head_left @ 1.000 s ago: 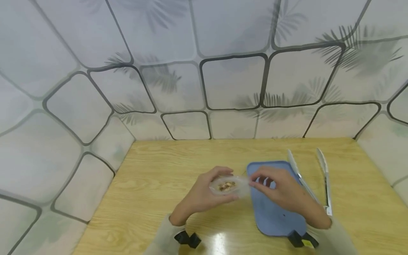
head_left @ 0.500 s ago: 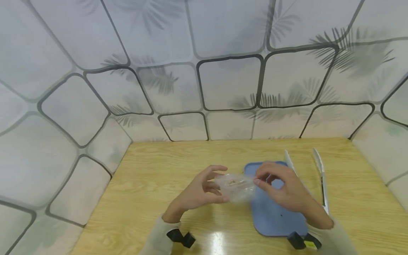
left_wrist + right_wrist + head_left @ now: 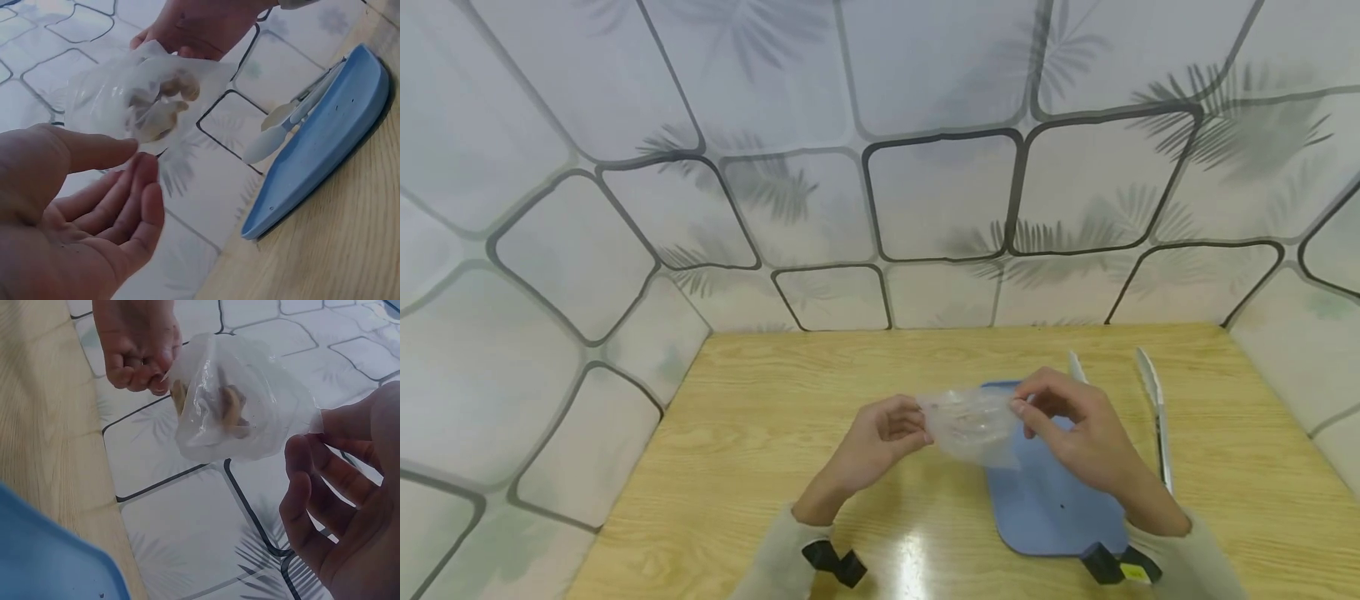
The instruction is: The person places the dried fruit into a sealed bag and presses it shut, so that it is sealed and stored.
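A clear plastic bag (image 3: 972,425) is stretched between the two hands above the table. Several brown and tan dried-looking pieces (image 3: 232,411) show through its film. My left hand (image 3: 876,446) pinches one edge of the bag between thumb and fingertips. At the opposite edge, my right hand (image 3: 1078,429) pinches the film the same way, its other fingers loosely bent. In the left wrist view the bag (image 3: 103,94) hangs just beyond the left thumb tip.
Beneath the right hand lies a blue tray (image 3: 1048,521) with a small dark speck on it. Metal tongs (image 3: 1159,417) with pale tips lie spread at the tray's right side. A patterned wall (image 3: 947,196) rises behind the wooden table (image 3: 760,400).
The left hand has gone from cupping the bag to pinching its edge. The right hand has risen slightly and moved right, and the bag is turned so its contents show less from above.
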A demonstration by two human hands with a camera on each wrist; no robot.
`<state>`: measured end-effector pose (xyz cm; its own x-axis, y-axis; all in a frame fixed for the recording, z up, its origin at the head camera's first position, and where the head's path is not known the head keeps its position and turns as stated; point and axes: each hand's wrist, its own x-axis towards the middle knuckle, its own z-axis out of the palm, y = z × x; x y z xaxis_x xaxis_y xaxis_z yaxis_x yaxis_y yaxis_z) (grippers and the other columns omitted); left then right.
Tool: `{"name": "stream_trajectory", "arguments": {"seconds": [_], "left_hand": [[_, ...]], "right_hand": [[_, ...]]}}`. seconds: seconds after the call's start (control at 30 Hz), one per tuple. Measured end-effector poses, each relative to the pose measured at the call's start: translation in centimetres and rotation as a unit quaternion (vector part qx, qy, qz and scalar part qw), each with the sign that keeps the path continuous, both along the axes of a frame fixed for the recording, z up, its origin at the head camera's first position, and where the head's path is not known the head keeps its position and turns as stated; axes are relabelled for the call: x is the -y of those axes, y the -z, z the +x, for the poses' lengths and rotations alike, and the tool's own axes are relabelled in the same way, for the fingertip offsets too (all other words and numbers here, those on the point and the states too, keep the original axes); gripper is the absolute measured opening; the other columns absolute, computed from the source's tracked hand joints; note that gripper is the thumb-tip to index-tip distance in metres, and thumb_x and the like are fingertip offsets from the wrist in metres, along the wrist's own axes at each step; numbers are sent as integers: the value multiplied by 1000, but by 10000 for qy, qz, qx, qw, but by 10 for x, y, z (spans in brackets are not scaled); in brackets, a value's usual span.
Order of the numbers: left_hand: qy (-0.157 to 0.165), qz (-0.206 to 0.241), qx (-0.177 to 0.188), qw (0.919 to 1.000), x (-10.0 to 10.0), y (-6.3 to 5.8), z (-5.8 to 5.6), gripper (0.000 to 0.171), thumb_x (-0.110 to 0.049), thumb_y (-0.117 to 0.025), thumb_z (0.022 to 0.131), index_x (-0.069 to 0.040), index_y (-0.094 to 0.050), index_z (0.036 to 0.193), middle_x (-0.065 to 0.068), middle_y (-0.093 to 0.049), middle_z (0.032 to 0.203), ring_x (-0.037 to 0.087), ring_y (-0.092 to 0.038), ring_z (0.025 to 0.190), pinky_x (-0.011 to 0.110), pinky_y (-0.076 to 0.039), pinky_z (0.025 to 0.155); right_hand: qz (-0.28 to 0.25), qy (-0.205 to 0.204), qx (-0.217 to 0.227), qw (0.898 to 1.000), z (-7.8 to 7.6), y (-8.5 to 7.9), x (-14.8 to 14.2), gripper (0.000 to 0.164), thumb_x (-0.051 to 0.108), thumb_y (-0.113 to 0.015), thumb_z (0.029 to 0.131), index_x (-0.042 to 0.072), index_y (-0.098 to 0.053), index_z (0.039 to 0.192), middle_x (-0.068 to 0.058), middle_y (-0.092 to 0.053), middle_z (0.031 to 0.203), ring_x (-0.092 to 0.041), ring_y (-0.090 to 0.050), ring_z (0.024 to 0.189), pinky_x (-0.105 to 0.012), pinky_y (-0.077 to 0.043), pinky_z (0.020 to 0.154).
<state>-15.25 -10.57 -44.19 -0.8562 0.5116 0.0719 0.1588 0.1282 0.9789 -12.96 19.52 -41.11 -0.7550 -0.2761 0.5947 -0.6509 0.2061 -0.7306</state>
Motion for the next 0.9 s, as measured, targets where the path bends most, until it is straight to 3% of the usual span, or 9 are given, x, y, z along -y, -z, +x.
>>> {"name": "stream_trajectory", "arguments": {"seconds": [0.17, 0.3, 0.4, 0.57, 0.67, 0.77, 0.9], "left_hand": [[-554, 469, 175, 9972, -4, 4, -2, 37, -2, -69, 104, 9, -64, 139, 32, -70, 135, 2, -73, 110, 26, -60, 101], [-801, 647, 124, 9946, -6, 5, -3, 37, -2, -70, 103, 9, -65, 138, 31, -70, 138, 3, -72, 112, 25, -59, 101], [-774, 823, 233, 9933, -6, 6, -4, 40, -1, -70, 102, 10, -63, 140, 25, -74, 130, 5, -73, 108, 27, -61, 99], [-576, 1175, 533, 9900, -3, 9, -4, 46, -5, -68, 105, 9, -56, 146, -5, -76, 122, 6, -75, 112, 30, -61, 101], [-558, 1391, 586, 9870, -3, 10, -4, 48, -4, -68, 104, 10, -53, 147, -7, -73, 126, 8, -74, 115, 31, -62, 101], [-613, 1494, 365, 9862, -4, 11, -3, 50, -2, -71, 101, 11, -53, 146, -5, -71, 126, 8, -73, 113, 30, -63, 97], [-759, 1507, -203, 9854, -6, 15, -4, 49, 1, -75, 98, 13, -54, 141, -7, -73, 118, 7, -73, 106, 27, -63, 92]], "right_hand": [[115, 63, -61, 9999, -3, 3, -1, 36, -21, -69, 91, 12, -73, 105, 1, -71, 87, -8, -66, 64, -24, -54, 59], [182, 112, -130, 9997, -3, 4, 1, 35, -19, -71, 91, 14, -73, 105, 2, -70, 82, -6, -65, 62, -22, -51, 56], [234, 179, -145, 9995, -4, 5, 1, 35, -17, -72, 92, 15, -74, 106, 4, -69, 79, -8, -65, 60, -22, -49, 54], [302, 188, -131, 9993, -4, 6, 3, 34, -16, -72, 93, 16, -74, 106, 5, -68, 75, -6, -64, 59, -23, -48, 53], [289, 176, -130, 9993, -4, 7, 4, 34, -15, -73, 92, 16, -74, 106, 7, -68, 73, -3, -63, 59, -22, -48, 52], [365, 228, 10, 9991, -4, 9, 3, 34, -13, -73, 94, 19, -73, 105, 8, -68, 72, -2, -63, 58, -22, -47, 52], [398, 299, -41, 9988, -4, 10, 3, 33, -13, -74, 93, 18, -74, 105, 6, -67, 70, -2, -62, 57, -22, -46, 51]]}}
